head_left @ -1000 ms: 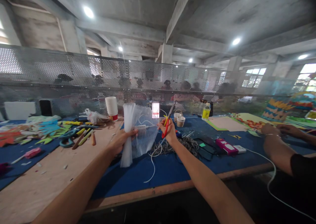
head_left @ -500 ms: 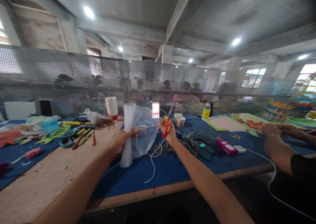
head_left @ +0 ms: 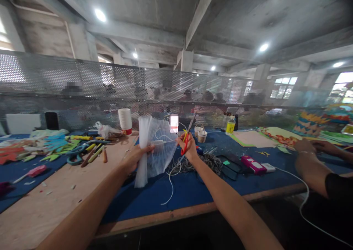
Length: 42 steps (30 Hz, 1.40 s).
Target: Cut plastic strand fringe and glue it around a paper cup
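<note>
A sheer white pleated sheet [head_left: 164, 159] stands partly fanned out, its left side gathered into tight folds. My left hand [head_left: 135, 158] is closed on those folds, with the thumb lying across the front. At the sheet's right edge, my right hand [head_left: 190, 149] has its fingertips pinched together, apparently on that edge. The same hand also holds scissors [head_left: 185, 145] with red and yellow handles, blades pointing up. Through the sheer pleats a white cable [head_left: 172, 185] and a small white block [head_left: 158, 142] can be seen.
Behind my right hand lies a tangle of grey cord [head_left: 211, 163]. Paper cups [head_left: 125, 119], tools [head_left: 92, 152] and coloured cutouts [head_left: 55, 143] are to the left. A yellow-labelled bottle [head_left: 230, 126], a magenta box [head_left: 253, 164] and a co-worker's arms [head_left: 309, 165] are to the right.
</note>
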Tool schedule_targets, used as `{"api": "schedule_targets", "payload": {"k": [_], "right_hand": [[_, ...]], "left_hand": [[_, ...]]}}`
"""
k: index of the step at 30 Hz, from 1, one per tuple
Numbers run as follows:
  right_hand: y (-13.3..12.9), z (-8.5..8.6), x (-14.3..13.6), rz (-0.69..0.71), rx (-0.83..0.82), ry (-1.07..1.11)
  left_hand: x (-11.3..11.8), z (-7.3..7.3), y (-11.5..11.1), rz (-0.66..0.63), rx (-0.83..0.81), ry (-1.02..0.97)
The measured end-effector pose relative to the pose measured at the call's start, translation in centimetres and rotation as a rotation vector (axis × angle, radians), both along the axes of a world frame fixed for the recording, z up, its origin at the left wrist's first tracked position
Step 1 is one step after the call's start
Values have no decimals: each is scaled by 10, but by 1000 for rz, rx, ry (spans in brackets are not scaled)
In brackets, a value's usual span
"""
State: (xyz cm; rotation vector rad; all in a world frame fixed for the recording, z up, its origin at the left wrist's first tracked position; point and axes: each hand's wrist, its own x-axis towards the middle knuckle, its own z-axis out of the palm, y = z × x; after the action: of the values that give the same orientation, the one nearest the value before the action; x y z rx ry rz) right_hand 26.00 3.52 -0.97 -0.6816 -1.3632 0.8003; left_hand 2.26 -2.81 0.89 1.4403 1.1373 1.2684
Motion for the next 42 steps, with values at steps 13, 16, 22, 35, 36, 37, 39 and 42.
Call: {"api": "schedule_targets", "payload": {"k": [13, 16, 22, 35, 36, 37, 39, 42], "right_hand": [[-1, 1, 0, -5, -2, -14], [1, -1, 0, 12, 12, -3], [-3, 1, 0, -13, 20, -26], [-8, 5, -2, 13, 29, -15], [-7, 5, -2, 13, 28, -15], [-7, 5, -2, 16, 27, -13], [-7, 5, -2, 25, 30, -5], [-7, 4, -2, 27, 30, -4]], "left_hand": [[-3, -6, 6, -24, -7, -31], [-3, -6, 7, -1, -24, -25], [0, -1, 2, 14, 2, -44], [-1, -4, 5, 24, -29, -28], [-2, -4, 5, 15, -18, -27], [-2, -5, 5, 5, -6, -31], [-2, -6, 6, -7, 4, -44], [-1, -5, 5, -4, -3, -49]]}}
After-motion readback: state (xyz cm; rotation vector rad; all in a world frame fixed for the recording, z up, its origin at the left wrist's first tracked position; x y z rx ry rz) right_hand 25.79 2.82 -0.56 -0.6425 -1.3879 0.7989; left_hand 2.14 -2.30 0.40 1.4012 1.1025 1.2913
